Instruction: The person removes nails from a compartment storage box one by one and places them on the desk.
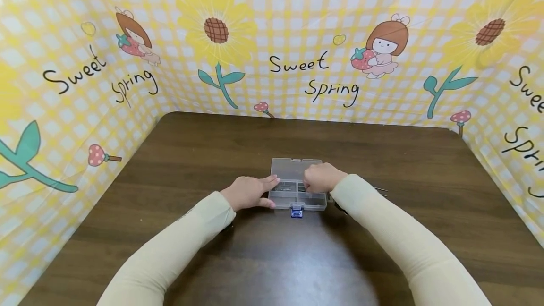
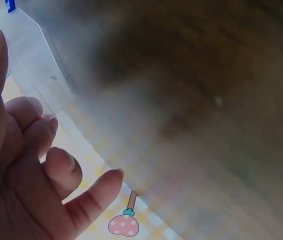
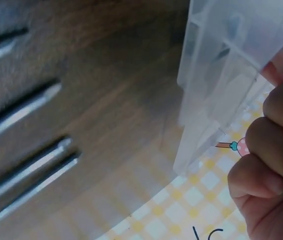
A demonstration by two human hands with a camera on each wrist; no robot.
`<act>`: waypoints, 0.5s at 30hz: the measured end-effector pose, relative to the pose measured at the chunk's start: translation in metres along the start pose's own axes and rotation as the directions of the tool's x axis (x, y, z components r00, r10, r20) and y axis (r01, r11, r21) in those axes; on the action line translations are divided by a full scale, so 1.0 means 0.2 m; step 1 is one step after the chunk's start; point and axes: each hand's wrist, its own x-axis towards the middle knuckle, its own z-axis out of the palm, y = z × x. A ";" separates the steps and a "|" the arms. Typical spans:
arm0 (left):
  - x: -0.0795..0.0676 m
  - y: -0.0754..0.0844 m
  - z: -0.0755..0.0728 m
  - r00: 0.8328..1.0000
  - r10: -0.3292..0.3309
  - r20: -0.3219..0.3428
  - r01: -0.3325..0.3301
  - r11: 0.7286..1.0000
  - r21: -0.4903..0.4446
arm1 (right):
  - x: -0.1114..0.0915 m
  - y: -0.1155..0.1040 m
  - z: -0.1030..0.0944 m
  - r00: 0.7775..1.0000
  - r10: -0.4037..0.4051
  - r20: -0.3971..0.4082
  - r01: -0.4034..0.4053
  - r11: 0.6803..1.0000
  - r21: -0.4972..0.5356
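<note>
As our left hand [image 1: 246, 193] is touching the box [image 1: 279, 206] at nine o'clock, its fingers [image 2: 94, 201] are lying loose.
At two, our curled right hand [image 1: 324, 177] is concealing any grasp.

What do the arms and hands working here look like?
They are a person's. The left sleeve and right sleeve are plain, pale cream and long, ending at the wrists. The left hand and right hand are bare, without gloves.
</note>
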 end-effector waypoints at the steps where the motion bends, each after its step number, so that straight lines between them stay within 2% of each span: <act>1: 0.00 0.00 0.00 1.000 0.002 -0.003 -0.002 1.000 0.011 | 0.00 0.00 0.00 1.000 0.003 0.002 -0.003 1.000 0.002; 15: 0.00 -0.01 0.00 1.000 0.025 -0.013 -0.025 0.999 0.027 | 0.02 0.00 -0.01 0.998 0.035 0.050 -0.036 0.999 0.010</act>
